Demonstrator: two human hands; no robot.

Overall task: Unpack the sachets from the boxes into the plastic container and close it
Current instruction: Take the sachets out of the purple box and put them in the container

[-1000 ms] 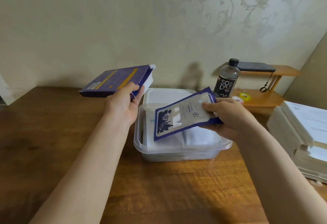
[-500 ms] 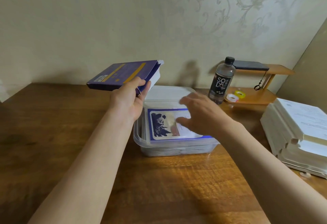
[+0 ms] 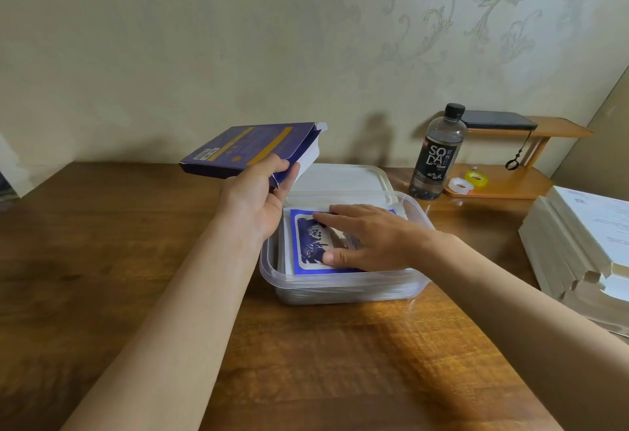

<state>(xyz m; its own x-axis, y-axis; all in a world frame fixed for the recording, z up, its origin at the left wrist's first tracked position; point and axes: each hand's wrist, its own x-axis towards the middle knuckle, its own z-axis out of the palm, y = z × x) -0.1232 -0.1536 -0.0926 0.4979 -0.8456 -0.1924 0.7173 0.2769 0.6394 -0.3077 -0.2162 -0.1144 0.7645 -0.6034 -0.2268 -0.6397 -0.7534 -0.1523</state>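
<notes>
A clear plastic container (image 3: 343, 289) stands on the wooden table, with white sachets stacked in it. On top lies a blue-and-white sachet (image 3: 308, 243). My right hand (image 3: 369, 238) lies flat on that sachet with straight fingers, pressing it down. My left hand (image 3: 253, 197) grips the open end of a dark purple box (image 3: 245, 146), held in the air just left of the container, its flap open toward the right. The container's clear lid (image 3: 343, 178) lies flat on the table behind the container.
A black-capped soda bottle (image 3: 439, 154) stands right of the lid. A small wooden shelf (image 3: 510, 178) holds two tape rolls (image 3: 468, 182) and a dark phone (image 3: 497, 120). A stack of white boxes (image 3: 585, 246) fills the right edge.
My right hand carried the blue sachet down into the container, let go of it and now lies flat on it. The purple box in my left hand stayed raised.
</notes>
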